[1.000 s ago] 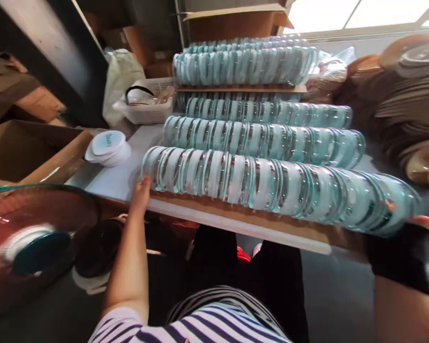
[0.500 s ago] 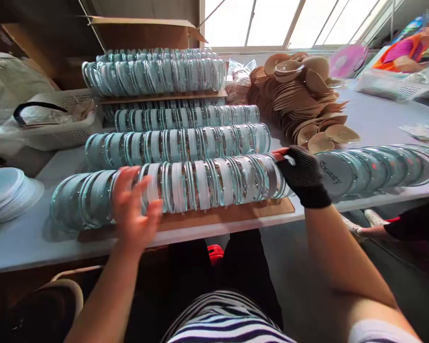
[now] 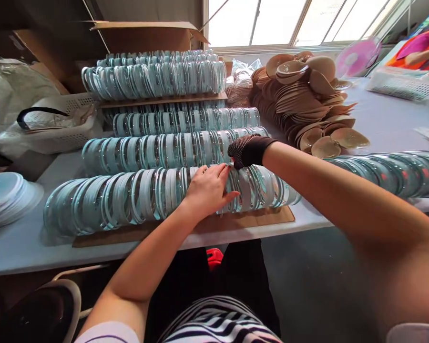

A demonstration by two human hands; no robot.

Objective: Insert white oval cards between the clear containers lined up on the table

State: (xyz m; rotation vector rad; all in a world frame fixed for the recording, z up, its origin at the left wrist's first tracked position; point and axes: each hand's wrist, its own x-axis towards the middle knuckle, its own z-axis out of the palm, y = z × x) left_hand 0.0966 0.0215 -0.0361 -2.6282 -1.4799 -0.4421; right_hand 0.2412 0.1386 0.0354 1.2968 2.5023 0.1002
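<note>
A long front row of clear round cases (image 3: 128,200) lies on its side on a cardboard sheet (image 3: 264,216) at the table's near edge. My bare left hand (image 3: 207,190) presses on the row right of its middle, fingers spread over the cases. My right hand (image 3: 248,149), in a black knit glove, reaches across from the right and pinches the tops of the cases just beside my left fingers. Behind stand more rows of the same cases (image 3: 164,147), some stacked on cardboard (image 3: 153,78).
A heap of tan round pads (image 3: 307,95) sits at the back right. Another row of cases (image 3: 389,171) runs along the right. White lids (image 3: 3,195) lie far left by a white basket (image 3: 53,128). A cardboard box (image 3: 146,35) stands behind. Another person (image 3: 418,47) works far right.
My left hand slid right along the front row to its middle. My gloved right hand left the row's right end and crossed inward to meet it. The view steadied.
</note>
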